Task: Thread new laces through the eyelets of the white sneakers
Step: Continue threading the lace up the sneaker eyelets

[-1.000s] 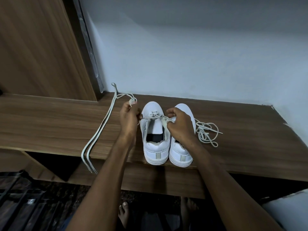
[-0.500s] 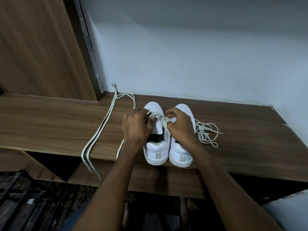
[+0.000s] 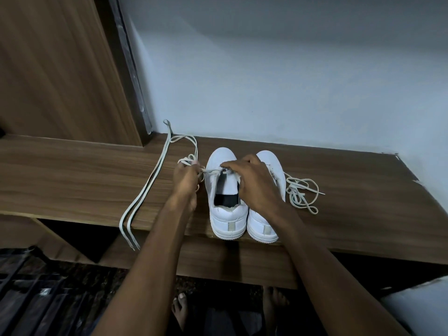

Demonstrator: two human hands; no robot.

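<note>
Fingers of the left hand (image 3: 185, 179) pinch a pale lace (image 3: 155, 175) just left of two white sneakers (image 3: 224, 190); the right hand (image 3: 254, 183) pinches lace at the nearer shoe's eyelets. Beyond-right lies one tangled lace (image 3: 301, 192) on the wooden shelf (image 3: 72, 180).

Bare forearms, seemingly sleeveless; bare feet.

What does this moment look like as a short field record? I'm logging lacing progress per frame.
surface: wooden shelf
left sneaker: lace crosses only the front eyelets
right sneaker: partly hidden, lacing unclear
left hand: grips the lace beside the left sneaker
right hand: fingers at the left sneaker's front eyelets
long lace: trails off the shelf's front edge
bundled lace: right of the shoes
</note>
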